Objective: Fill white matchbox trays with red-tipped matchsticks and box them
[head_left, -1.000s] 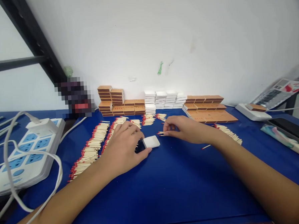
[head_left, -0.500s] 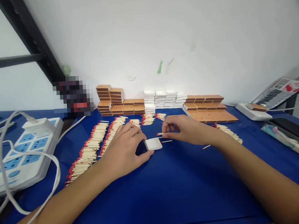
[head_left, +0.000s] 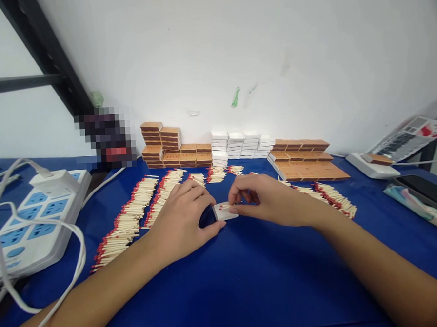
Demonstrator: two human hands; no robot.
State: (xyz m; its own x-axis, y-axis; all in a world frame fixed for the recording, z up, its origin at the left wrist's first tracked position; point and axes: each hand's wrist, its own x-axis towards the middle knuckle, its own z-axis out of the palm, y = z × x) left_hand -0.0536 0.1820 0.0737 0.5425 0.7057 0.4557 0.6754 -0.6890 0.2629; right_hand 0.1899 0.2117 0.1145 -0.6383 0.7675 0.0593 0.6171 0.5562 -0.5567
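A small white matchbox tray (head_left: 223,214) rests on the blue table, gripped at its left end between the thumb and fingers of my left hand (head_left: 186,216). My right hand (head_left: 255,195) pinches matches (head_left: 225,207) over the tray, their red heads pointing left. How many it holds is hard to make out, since the fingers cover part of them. Long rows of red-headed matches (head_left: 131,217) lie left of my left hand. More loose matches (head_left: 335,199) are spread behind my right wrist and forearm.
Along the wall stand stacked brown matchboxes (head_left: 170,158), white trays (head_left: 243,145) and more brown matchbox covers (head_left: 306,168). At left lies a power strip (head_left: 41,216) with white cables, one crossing my left forearm. A black phone (head_left: 428,191) and a white device (head_left: 374,167) lie at right.
My right hand has moved slightly left and down, bringing its matches from beside the tray to over it. The left hand stays in place on the tray.
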